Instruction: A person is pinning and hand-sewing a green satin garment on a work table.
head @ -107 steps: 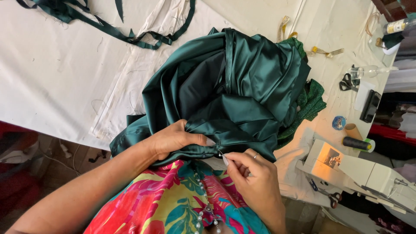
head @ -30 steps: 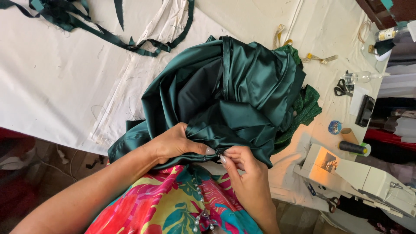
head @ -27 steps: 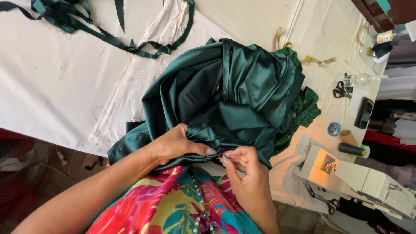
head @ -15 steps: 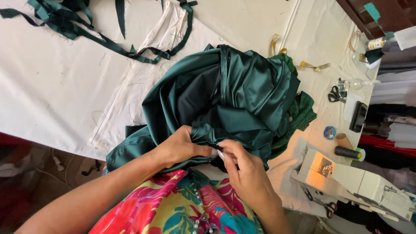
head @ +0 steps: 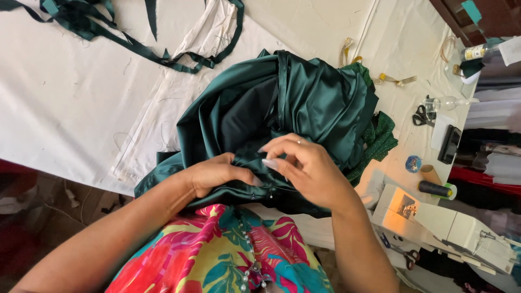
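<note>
At the near table edge, against my lap, my left hand [head: 214, 174] pins the dark green satin garment [head: 282, 114], fingers pressed on its folded edge. My right hand [head: 304, 171] pinches the same edge beside it, apparently mid-stitch; no needle or finished seam shows, so I cannot judge progress.

My table [head: 65, 108] is covered in white cloth and fills most of the frame. In the middle, near me, the dark green satin garment [head: 304, 103] lies bunched on it. Green fabric strips [head: 130, 43] trail across the upper left. At the right side lie black scissors [head: 419, 115], a black phone [head: 449, 144], a dark thread spool [head: 436, 189] and a small round blue tin [head: 413, 163]. The white sewing machine [head: 450, 225] sits at the lower right.
</note>
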